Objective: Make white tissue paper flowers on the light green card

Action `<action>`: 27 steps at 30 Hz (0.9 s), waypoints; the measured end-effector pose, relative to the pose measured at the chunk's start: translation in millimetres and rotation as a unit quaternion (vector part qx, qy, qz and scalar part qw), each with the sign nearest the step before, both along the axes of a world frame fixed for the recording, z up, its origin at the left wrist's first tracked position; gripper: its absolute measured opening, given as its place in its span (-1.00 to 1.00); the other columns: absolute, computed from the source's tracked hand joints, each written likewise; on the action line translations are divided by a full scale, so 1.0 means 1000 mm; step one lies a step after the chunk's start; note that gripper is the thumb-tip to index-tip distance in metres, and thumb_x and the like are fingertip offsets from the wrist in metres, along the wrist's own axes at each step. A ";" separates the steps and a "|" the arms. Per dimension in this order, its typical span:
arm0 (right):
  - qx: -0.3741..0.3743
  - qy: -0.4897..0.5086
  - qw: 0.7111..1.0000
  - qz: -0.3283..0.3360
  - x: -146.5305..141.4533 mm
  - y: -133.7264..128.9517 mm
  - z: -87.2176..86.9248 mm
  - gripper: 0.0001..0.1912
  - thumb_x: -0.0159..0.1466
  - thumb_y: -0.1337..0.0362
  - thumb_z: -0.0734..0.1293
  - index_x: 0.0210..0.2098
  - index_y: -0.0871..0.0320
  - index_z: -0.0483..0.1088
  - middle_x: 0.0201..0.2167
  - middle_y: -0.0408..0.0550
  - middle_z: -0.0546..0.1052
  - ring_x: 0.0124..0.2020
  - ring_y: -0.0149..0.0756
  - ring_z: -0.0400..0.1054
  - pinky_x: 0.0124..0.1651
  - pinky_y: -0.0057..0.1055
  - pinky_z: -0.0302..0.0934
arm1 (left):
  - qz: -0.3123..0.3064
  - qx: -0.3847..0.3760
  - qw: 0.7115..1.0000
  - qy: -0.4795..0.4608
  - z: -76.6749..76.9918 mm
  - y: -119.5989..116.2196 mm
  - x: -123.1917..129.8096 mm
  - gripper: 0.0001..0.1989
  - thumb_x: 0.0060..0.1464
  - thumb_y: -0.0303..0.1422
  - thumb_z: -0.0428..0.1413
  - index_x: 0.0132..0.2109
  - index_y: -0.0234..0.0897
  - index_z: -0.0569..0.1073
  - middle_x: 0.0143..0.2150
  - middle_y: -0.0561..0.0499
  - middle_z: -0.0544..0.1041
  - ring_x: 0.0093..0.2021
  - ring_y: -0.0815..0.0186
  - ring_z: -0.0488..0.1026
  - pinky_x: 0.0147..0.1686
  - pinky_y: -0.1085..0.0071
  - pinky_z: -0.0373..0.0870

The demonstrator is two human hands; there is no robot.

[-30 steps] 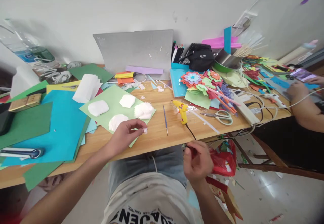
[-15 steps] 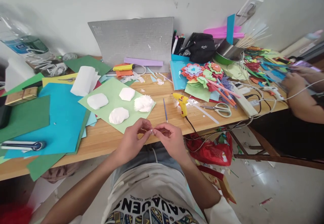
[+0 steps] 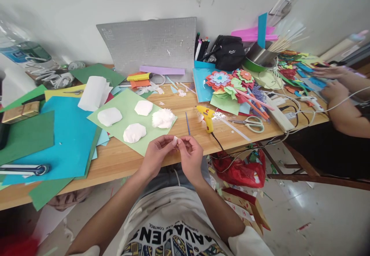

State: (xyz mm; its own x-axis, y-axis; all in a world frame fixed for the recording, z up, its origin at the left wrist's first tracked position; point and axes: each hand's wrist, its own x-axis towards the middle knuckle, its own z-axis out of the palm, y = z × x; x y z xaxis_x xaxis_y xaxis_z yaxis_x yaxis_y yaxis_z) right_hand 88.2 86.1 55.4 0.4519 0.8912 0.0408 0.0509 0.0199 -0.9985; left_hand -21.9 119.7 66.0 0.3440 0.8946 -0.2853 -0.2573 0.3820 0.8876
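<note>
My left hand (image 3: 157,151) and my right hand (image 3: 190,152) meet at the table's front edge, both closed. Between their thumbs and fingertips they pinch a small piece of white paper (image 3: 175,140), mostly covered by the fingers. Just beyond them lies a light green sheet (image 3: 127,107). On it rest several flat white paper shapes (image 3: 134,133) and a fluffy white tuft (image 3: 163,118). A thin blue stick (image 3: 187,123) lies right of the sheet. Farther right stands a yellow glue gun (image 3: 206,118), its cord running off the edge.
Scissors (image 3: 253,124), paper flowers (image 3: 221,79) and a power strip (image 3: 279,113) are on the right. Blue paper (image 3: 68,132) and a stapler (image 3: 26,169) lie left. A grey board (image 3: 150,46) leans on the wall. A co-worker's hands (image 3: 335,90) are at far right.
My hands have lifted slightly and turned, thumbs now pointing up around the white paper, which shows more. The co-worker's far hand has stretched forward. The view has shifted a little.
</note>
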 end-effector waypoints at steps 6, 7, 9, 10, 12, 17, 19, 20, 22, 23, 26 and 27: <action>-0.001 -0.043 0.999 0.001 0.003 0.000 -0.006 -0.72 0.33 0.07 0.24 -0.24 0.18 0.38 -0.33 -0.05 0.51 -0.31 -0.34 0.41 -0.22 -0.42 0.35 | 0.005 0.084 0.991 0.107 -0.003 0.009 -0.001 -0.73 0.04 -0.15 0.23 -0.25 -0.28 0.50 -0.29 0.01 0.55 -0.30 0.33 0.46 -0.24 0.38 0.43; 0.005 -0.086 0.996 0.008 0.010 -0.001 -0.007 -0.73 0.35 0.09 0.21 -0.21 0.17 0.39 -0.29 -0.03 0.51 -0.28 -0.33 0.41 -0.19 -0.41 0.34 | -0.008 0.123 0.981 0.152 -0.001 0.016 -0.003 -0.74 0.07 -0.16 0.20 -0.24 -0.28 0.51 -0.28 0.00 0.55 -0.30 0.32 0.45 -0.24 0.36 0.42; 0.013 -0.214 0.977 0.023 0.025 -0.001 -0.007 -0.73 0.37 0.15 0.18 -0.14 0.17 0.41 -0.20 0.03 0.51 -0.18 -0.27 0.39 -0.09 -0.34 0.32 | -0.036 0.230 0.938 0.255 0.005 0.038 -0.009 -0.78 0.11 -0.20 0.17 -0.26 -0.28 0.54 -0.28 -0.03 0.54 -0.28 0.29 0.44 -0.21 0.33 0.39; 0.009 -0.290 0.956 0.031 0.033 0.000 -0.007 -0.73 0.37 0.17 0.18 -0.11 0.18 0.41 -0.17 0.06 0.50 -0.13 -0.24 0.38 -0.02 -0.30 0.29 | -0.050 0.296 0.903 0.307 0.009 0.051 -0.010 -0.80 0.12 -0.23 0.15 -0.27 -0.28 0.55 -0.27 -0.04 0.53 -0.25 0.26 0.43 -0.18 0.30 0.37; -0.049 -0.432 0.899 0.046 0.045 0.004 -0.005 -0.70 0.35 0.16 0.21 -0.07 0.21 0.41 -0.14 0.12 0.49 -0.06 -0.15 0.33 0.04 -0.22 0.23 | -0.090 0.409 0.815 0.401 0.017 0.079 -0.010 -0.84 0.12 -0.30 0.14 -0.29 -0.26 0.59 -0.25 -0.07 0.49 -0.17 0.19 0.39 -0.09 0.22 0.32; -0.215 -0.598 0.769 0.072 0.047 0.025 0.004 -0.68 0.33 0.14 0.24 -0.13 0.30 0.41 -0.16 0.21 0.47 -0.06 -0.05 0.33 -0.07 -0.25 0.24 | -0.193 0.486 0.666 0.533 0.026 0.129 0.006 -0.83 0.06 -0.40 0.13 -0.34 -0.29 0.64 -0.26 -0.18 0.45 -0.12 0.05 0.32 -0.05 0.14 0.24; -0.240 -0.612 0.749 0.078 0.043 0.031 0.008 -0.73 0.35 0.22 0.20 -0.13 0.31 0.40 -0.17 0.23 0.48 -0.08 -0.03 0.37 -0.14 -0.26 0.25 | -0.207 0.483 0.649 0.550 0.026 0.136 0.011 -0.83 0.04 -0.42 0.13 -0.32 -0.30 0.65 -0.26 -0.20 0.46 -0.13 0.04 0.30 -0.09 0.16 0.24; -0.249 -0.615 0.744 0.081 0.041 0.033 0.010 -0.74 0.35 0.27 0.18 -0.13 0.31 0.40 -0.18 0.24 0.48 -0.10 -0.03 0.38 -0.18 -0.26 0.25 | -0.209 0.481 0.646 0.555 0.026 0.138 0.013 -0.82 0.03 -0.42 0.13 -0.32 -0.30 0.65 -0.26 -0.21 0.46 -0.13 0.03 0.30 -0.11 0.17 0.24; -0.259 -0.619 0.736 0.087 0.039 0.033 0.012 -0.76 0.35 0.36 0.14 -0.13 0.32 0.39 -0.19 0.27 0.48 -0.11 -0.02 0.40 -0.23 -0.27 0.26 | -0.209 0.479 0.642 0.562 0.025 0.140 0.014 -0.82 0.01 -0.42 0.12 -0.33 -0.30 0.65 -0.27 -0.22 0.46 -0.13 0.01 0.29 -0.16 0.18 0.23; -0.263 -0.620 0.734 0.089 0.039 0.032 0.013 -0.75 0.34 0.38 0.13 -0.13 0.33 0.39 -0.19 0.28 0.48 -0.12 -0.02 0.41 -0.24 -0.27 0.26 | -0.210 0.478 0.640 0.564 0.025 0.141 0.014 -0.82 0.01 -0.43 0.12 -0.34 -0.31 0.65 -0.27 -0.23 0.46 -0.13 0.01 0.30 -0.17 0.19 0.23; -0.273 -0.621 0.729 0.093 0.041 0.028 0.014 -0.74 0.34 0.42 0.10 -0.14 0.33 0.39 -0.22 0.28 0.50 -0.13 -0.02 0.42 -0.24 -0.27 0.26 | -0.221 0.479 0.633 0.566 0.026 0.142 0.012 -0.80 0.00 -0.45 0.09 -0.34 -0.32 0.64 -0.26 -0.24 0.46 -0.13 0.01 0.30 -0.16 0.18 0.22; -0.276 -0.620 0.729 0.091 0.043 0.027 0.014 -0.73 0.34 0.42 0.10 -0.14 0.32 0.40 -0.23 0.27 0.50 -0.13 -0.02 0.42 -0.23 -0.26 0.26 | -0.225 0.476 0.633 0.568 0.027 0.142 0.011 -0.80 0.00 -0.45 0.09 -0.35 -0.33 0.63 -0.25 -0.24 0.46 -0.12 0.01 0.29 -0.16 0.18 0.21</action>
